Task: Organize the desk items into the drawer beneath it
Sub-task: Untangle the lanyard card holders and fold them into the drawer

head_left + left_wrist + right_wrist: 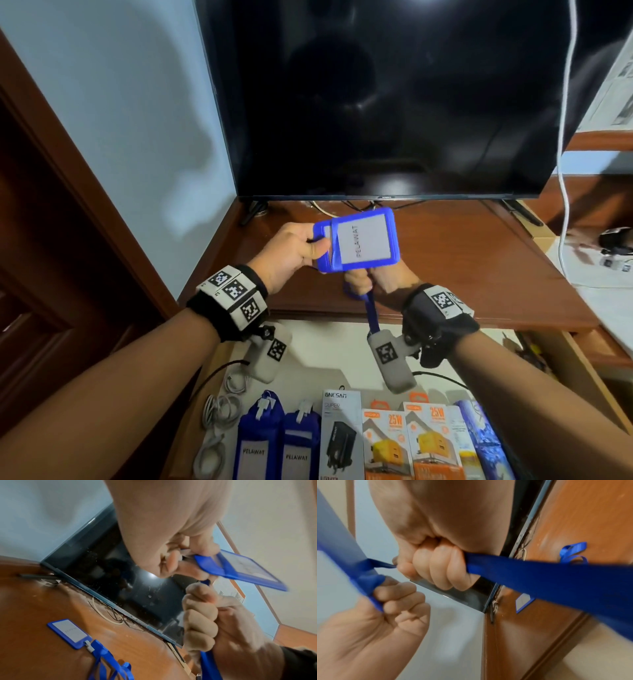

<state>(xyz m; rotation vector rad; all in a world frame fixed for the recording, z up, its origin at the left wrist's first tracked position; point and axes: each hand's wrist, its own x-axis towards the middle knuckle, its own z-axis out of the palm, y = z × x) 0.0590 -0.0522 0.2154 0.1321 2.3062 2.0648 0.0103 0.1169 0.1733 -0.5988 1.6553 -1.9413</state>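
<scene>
Your head camera looks forward and down over the desk (428,260) toward the television (394,102), the open drawer (582,373) nearest you. Your left wrist camera looks up close past your left hand (163,527); your right wrist camera sits closer still. All three share the badge holder (359,241) and the television.

Dim room; overhead glare on the screen (394,99); wrist views blurred, edges warped

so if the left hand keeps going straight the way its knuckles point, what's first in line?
Likely the TV screen. The left hand, gripping the blue badge holder, points forward over the desk toward it. Nothing shows between, though depth is unclear.
</scene>
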